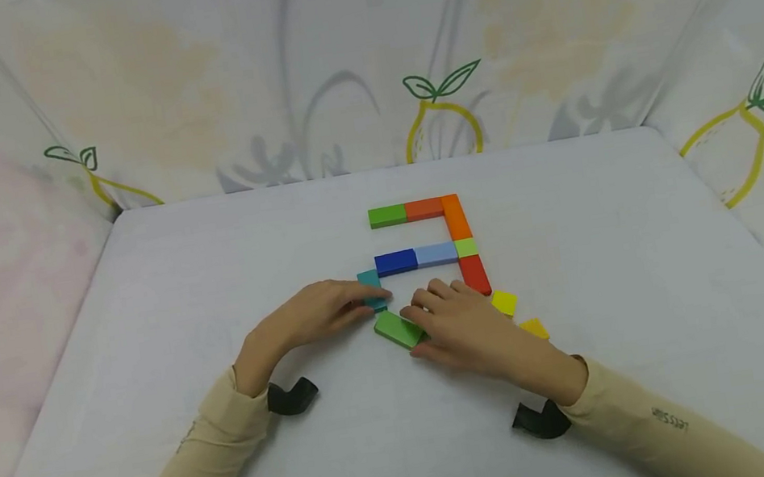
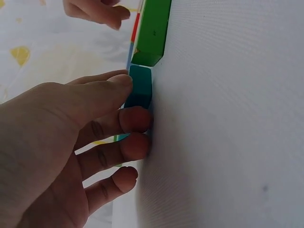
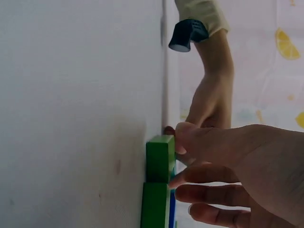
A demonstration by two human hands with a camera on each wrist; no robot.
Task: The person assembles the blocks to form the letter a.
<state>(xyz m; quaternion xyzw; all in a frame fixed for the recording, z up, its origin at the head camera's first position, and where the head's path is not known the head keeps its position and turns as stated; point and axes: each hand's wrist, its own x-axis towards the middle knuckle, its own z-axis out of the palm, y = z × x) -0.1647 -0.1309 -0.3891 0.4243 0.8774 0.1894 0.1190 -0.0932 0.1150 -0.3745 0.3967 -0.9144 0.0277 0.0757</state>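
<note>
On the white surface (image 1: 398, 456), the left hand (image 1: 319, 311) pinches a teal block (image 1: 369, 279) between thumb and fingers beside the left end of a dark blue block (image 1: 396, 262), while the right hand (image 1: 464, 333) has its fingers clamped on a green block (image 1: 395, 329) lying aslant just beside the teal block's near end.

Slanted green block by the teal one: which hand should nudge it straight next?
Probably the right hand: its fingers are at the green block, while the left hand touches the teal block.
</note>
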